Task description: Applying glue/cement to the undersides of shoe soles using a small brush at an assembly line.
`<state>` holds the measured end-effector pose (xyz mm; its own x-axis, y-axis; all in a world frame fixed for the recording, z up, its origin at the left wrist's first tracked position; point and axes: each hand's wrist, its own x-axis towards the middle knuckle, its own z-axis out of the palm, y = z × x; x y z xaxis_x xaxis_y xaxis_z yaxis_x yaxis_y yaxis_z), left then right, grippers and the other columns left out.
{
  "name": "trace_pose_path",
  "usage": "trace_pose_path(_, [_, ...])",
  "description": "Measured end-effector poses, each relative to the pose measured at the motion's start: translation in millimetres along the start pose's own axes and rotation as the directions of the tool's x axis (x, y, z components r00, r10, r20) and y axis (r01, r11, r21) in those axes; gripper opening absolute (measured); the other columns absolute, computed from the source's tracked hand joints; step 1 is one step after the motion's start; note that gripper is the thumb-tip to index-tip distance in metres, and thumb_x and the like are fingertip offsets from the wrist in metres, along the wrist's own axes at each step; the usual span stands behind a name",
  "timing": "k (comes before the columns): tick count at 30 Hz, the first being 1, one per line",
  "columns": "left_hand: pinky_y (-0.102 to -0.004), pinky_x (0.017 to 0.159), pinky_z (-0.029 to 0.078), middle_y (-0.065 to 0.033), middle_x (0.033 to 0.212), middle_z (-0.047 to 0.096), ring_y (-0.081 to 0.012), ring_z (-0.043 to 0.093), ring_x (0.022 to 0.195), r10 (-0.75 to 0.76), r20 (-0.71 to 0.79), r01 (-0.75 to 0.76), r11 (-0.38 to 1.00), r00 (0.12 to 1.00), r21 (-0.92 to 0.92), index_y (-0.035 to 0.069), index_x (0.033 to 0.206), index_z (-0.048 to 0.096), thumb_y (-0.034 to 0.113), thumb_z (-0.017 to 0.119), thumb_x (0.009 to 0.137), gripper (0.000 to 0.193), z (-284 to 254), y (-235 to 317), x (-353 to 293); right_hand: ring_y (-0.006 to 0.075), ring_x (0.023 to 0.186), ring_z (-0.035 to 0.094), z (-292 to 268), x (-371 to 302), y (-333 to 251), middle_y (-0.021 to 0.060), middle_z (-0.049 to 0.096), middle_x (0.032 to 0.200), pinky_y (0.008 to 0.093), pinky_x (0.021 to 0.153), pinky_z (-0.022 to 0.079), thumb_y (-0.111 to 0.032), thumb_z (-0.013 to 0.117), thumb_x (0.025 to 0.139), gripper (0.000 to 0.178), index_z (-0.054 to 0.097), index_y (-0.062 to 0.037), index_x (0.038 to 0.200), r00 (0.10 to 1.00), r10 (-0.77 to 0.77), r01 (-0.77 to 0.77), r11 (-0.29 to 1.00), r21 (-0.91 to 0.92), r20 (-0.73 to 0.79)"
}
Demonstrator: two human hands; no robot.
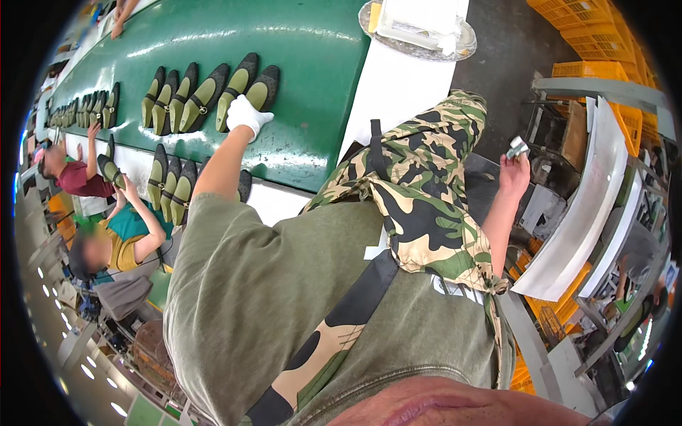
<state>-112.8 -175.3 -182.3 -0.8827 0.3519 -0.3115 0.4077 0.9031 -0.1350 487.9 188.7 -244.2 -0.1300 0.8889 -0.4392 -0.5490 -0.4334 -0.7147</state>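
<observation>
My left hand [249, 117], in a white glove, is closed around the heel end of a black-and-green strap shoe [263, 88] on the green conveyor belt [312, 78]. Another shoe [240, 79] lies against it, just left of the glove. My right hand [514, 175] is bare and raised off to the right, away from the belt. Between its thumb and fingers is a small white and silvery-green piece [517, 148]; its kind is too small to make out. A camouflage apron [426, 206] hangs between my arms.
More shoes [170, 99] stand in rows along the belt. Two co-workers [106, 248] sit at the left, one holding a shoe [110, 170]. A clear-covered tray [419, 28] sits at the belt's end. Orange crates [597, 35] and a metal rack [575, 206] stand right.
</observation>
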Motion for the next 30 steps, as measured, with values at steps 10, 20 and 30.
trace_pose_path(10, [-0.0382, 0.094, 0.052, -0.0211, 0.115, 0.068, -0.0318, 0.065, 0.111, -0.06, 0.26, 0.059, 0.998, 0.964, 0.012, -0.001, 0.113, 0.068, 0.054, 0.088, 0.06, 0.078, 16, 3, 27, 0.0215, 0.083, 0.065, 132, 3, 0, 0.0086, 0.067, 0.095, 0.0384, 0.073, 0.051, -0.01, 0.071, 0.089, 0.017, 0.059, -0.0062, 0.1, 0.992, -0.101, 0.11, 0.983, -0.147, 0.073])
trace_pose_path(20, [-0.0355, 0.089, 0.051, -0.0056, 0.106, 0.068, -0.0198, 0.065, 0.096, 0.66, 0.202, 0.402, -0.165, 0.723, -0.9, 0.004, 0.117, 0.062, 0.016, 0.074, 0.084, 0.037, 7, 54, 18, 0.01, 0.068, 0.056, 229, -37, 26, 0.0022, 0.062, 0.079, 0.0242, 0.063, 0.046, -0.009, 0.074, 0.085, 0.014, 0.063, -0.0024, 0.09, 0.961, -0.089, 0.214, 0.841, -0.497, 0.262])
trace_pose_path(30, [-0.0386, 0.097, 0.051, -0.0094, 0.123, 0.061, -0.022, 0.06, 0.111, 0.721, -0.544, -0.555, -0.265, 0.429, -0.789, 0.003, 0.132, 0.049, 0.017, 0.092, 0.067, 0.079, -111, 200, -86, 0.0092, 0.07, 0.056, 285, -75, 4, 0.0012, 0.062, 0.079, 0.0244, 0.065, 0.046, -0.006, 0.078, 0.078, 0.019, 0.061, -0.0029, 0.087, 0.915, -0.053, 0.282, 0.792, -0.542, 0.4])
